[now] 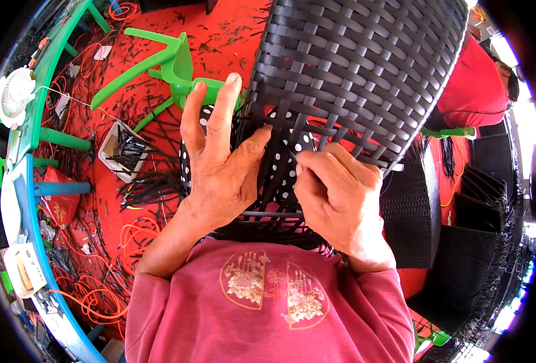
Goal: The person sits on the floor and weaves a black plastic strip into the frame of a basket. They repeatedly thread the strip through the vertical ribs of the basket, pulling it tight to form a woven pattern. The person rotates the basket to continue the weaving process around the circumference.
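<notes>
Around my work the red floor (231, 36) was littered with short black strip offcuts, thickest at about nine o'clock from my hands. A bright green plastic chair (171, 63) lay tipped over at eleven o'clock, its seat edge just behind my left fingertips. At nine o'clock a small white rectangular tray (107, 151) sat on the floor holding a bundle of black strip cuttings. Loose orange cord (98, 299) coiled at seven o'clock, beside a blue and green painted frame (32, 199) with a white round fan (15, 95) at ten o'clock. At three and four o'clock finished black woven boxes (410, 212) stood close together, and a person in a red top (473, 81) bent at two o'clock.

The large black woven-strip panel (358, 66) rose from my lap toward twelve o'clock, blocking the floor behind it. My left hand (219, 163) was spread nearly flat against its lower unwoven edge, fingers straight, thumb pressing a strand. My right hand (334, 193) was curled, pinching a loose black strip (292, 154) between thumb and forefinger.
</notes>
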`<state>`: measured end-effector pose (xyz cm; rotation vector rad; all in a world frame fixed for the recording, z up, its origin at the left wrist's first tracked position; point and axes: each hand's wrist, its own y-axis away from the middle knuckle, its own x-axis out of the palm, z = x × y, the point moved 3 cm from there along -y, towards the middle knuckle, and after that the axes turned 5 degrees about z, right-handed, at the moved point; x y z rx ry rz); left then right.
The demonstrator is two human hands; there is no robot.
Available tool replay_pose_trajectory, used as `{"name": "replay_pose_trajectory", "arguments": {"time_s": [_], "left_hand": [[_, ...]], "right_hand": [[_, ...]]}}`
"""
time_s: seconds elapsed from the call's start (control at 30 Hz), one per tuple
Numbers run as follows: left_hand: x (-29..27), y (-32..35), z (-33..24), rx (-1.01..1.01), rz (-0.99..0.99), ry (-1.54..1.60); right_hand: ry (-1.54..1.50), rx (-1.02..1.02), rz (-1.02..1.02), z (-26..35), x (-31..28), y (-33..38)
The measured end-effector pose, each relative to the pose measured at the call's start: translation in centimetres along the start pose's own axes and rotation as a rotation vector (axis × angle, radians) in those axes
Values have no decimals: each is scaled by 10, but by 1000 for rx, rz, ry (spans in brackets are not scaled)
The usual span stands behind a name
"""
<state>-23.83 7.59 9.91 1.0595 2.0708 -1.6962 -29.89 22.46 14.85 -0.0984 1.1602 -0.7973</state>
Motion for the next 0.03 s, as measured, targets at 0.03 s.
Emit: {"name": "replay_pose_trajectory", "arguments": {"time_s": [0.03], "left_hand": [[1, -1, 4, 0, 3, 21]], "right_hand": [[0, 1, 19, -1, 3, -4]]}}
